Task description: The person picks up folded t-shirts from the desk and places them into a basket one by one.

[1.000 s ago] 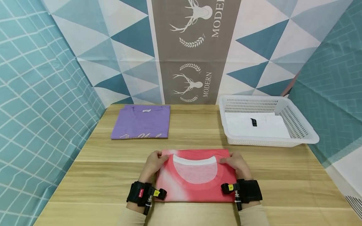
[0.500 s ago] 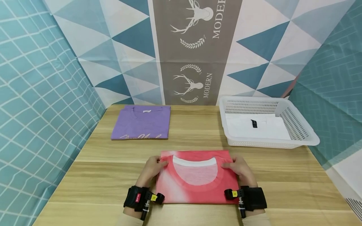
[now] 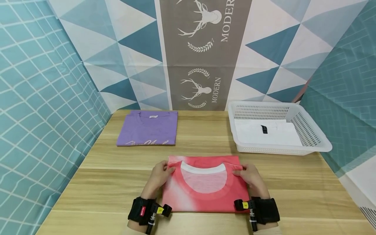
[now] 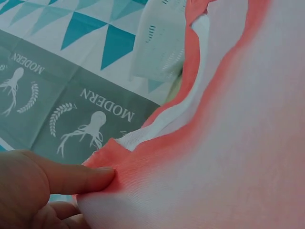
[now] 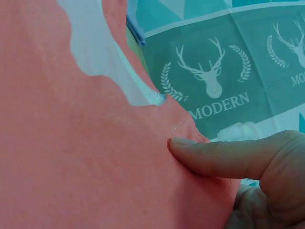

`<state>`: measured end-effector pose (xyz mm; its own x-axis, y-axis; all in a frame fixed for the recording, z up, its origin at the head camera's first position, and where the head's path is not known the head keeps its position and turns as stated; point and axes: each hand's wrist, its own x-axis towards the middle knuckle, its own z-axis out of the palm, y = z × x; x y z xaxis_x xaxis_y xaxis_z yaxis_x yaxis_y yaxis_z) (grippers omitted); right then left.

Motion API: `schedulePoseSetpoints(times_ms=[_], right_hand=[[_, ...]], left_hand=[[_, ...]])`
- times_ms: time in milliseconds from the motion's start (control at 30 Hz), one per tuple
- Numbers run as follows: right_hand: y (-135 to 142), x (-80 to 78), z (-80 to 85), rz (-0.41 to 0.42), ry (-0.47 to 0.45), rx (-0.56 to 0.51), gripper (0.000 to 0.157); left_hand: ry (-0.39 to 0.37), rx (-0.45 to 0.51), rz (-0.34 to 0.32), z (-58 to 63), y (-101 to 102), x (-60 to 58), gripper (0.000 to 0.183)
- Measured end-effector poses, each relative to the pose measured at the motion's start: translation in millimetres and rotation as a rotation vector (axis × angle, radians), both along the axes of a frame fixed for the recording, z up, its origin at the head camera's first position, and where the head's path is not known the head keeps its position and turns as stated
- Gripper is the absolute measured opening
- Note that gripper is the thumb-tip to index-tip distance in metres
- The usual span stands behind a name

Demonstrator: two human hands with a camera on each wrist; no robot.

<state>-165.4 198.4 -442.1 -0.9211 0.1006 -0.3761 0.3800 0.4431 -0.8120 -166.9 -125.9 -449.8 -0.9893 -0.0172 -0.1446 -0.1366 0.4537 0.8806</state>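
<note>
A folded red and white T-shirt [image 3: 205,199] lies on the table in front of me, its white-trimmed neckline towards the far side. My left hand [image 3: 159,174] pinches its left shoulder edge, thumb on top and the other fingers beneath. At the opposite shoulder my right hand [image 3: 249,176] pinches the cloth the same way. The left wrist view shows the left thumb [image 4: 93,179] pressed on the fabric near the collar. In the right wrist view the right thumb [image 5: 205,152] bends into the red cloth. The fingers under the shirt are partly hidden.
A folded purple T-shirt [image 3: 147,129] lies at the back left of the wooden table [image 3: 117,186]. At the back right stands a white plastic basket [image 3: 317,130] with a folded white garment [image 3: 279,135] inside. A patterned cloth [image 3: 202,65] hangs behind the table.
Both hands have shifted slightly towards me along the shirt's side edges, and the right hand also a little outward. The shoulder edges now look slightly raised. The purple shirt and the basket have stayed put.
</note>
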Motion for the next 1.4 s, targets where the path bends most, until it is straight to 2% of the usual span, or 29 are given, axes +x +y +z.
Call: schedulePoseSetpoints(times_ms=[233, 533, 667, 1033, 1400], right_hand=[[1, 9.2, 10.2, 0.022, 0.08, 0.042, 0.029], [1, 24.0, 26.7, 0.043, 0.158, 0.074, 0.023], [2, 28.7, 32.4, 0.039, 0.171, 0.091, 0.022], [4, 40.4, 43.6, 0.032, 0.218, 0.098, 0.021], [9, 46.5, 49.6, 0.018, 0.223, 0.093, 0.023]], left_hand=[[0.07, -0.027, -0.004, 9.5, 2, 7.9, 0.023], [0.148, 0.039, 0.001, 21.0, 5, 20.1, 0.009], [0.182, 0.065, 0.015, 24.9, 7, 24.9, 0.011], [0.19, 0.083, 0.023, 34.6, 12, 31.3, 0.011], [0.215, 0.12, 0.01, 44.6, 17, 35.9, 0.009]])
